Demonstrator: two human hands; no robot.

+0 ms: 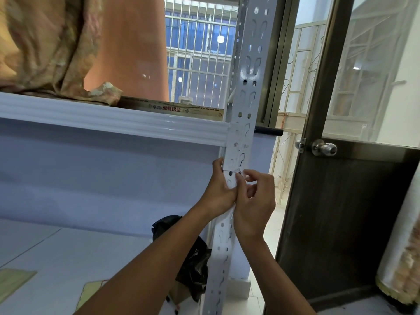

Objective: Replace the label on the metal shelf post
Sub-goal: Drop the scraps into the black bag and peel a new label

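Post (246, 87) is standing upright, long axis vertical; my left hand (220, 189) is gripping it; my right hand (254, 201) is pinching the label (236, 144) at its bottom edge.

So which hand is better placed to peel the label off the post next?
Right. The right hand pinches at the lower edge of the label, so it can likely pull the label up and away. The left hand grips the metal post just beside it and is better used for steadying.

I see crumpled cloth (45, 46) heaped on the shelf's (113, 120) left end and a printed box (181, 109) along its back edge. A black bag (193, 260) sits on the floor, and a door (341, 212) with a knob (325, 148) stands at right.
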